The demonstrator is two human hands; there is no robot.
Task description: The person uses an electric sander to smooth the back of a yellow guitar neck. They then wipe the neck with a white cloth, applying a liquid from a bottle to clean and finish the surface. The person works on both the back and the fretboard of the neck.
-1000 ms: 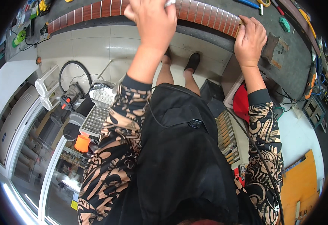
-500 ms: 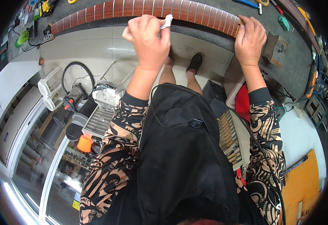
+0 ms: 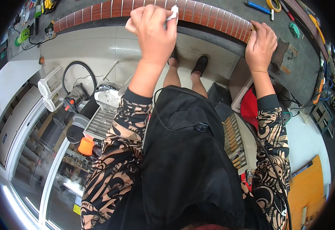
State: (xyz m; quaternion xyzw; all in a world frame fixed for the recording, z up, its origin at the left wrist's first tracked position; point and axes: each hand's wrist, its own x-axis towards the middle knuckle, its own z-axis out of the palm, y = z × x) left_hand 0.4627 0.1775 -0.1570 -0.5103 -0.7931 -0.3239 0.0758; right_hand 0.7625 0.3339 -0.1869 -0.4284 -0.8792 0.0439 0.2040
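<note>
A guitar neck (image 3: pixel 209 19) with a reddish-brown fretted fingerboard lies along the front edge of the dark workbench, fret side up. My left hand (image 3: pixel 154 32) is over the middle of the fingerboard, its fingers closed on a white cloth or tissue (image 3: pixel 173 13) that pokes out past the thumb and index finger. At the right end of the neck, my right hand (image 3: pixel 260 46) grips the end, fingers curled over the far side and thumb on the near side.
On the bench (image 3: pixel 228 7) lie a blue-handled hammer (image 3: pixel 258 6), a yellow tape roll (image 3: pixel 273 4), a green crumpled piece (image 3: pixel 294 30) and a brown block (image 3: pixel 280 53). A green roll (image 3: pixel 23 36) and cables sit at the far left. A tool rack (image 3: pixel 234 142) stands below, near my right arm.
The view has shifted slightly, so the neck and bench sit a little lower and further right. My left hand with the white cloth stays around mid-neck; my right hand keeps hold of the end.
</note>
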